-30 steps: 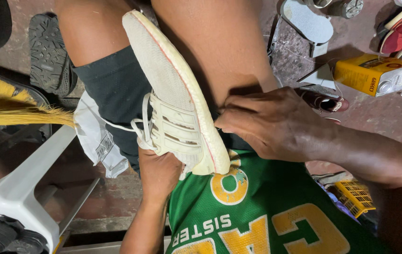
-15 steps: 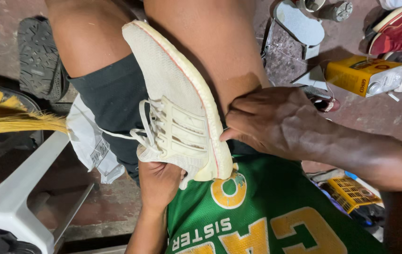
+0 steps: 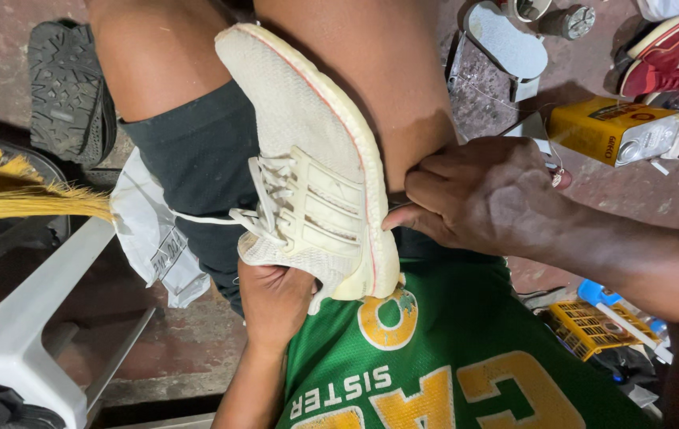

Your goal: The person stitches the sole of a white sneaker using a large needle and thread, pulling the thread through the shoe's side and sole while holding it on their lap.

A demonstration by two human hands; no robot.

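Here the left hand [image 3: 276,298] cups the cream sneaker's [image 3: 307,159] collar from six o'clock, fingers curled shut inside it, while at three o'clock the right hand [image 3: 482,195] pinches closed at the sole edge, best worked with short, firm pulls.

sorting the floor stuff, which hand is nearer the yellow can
Right. The right hand is just left of the yellow can; the left hand sits under the shoe, farther away.
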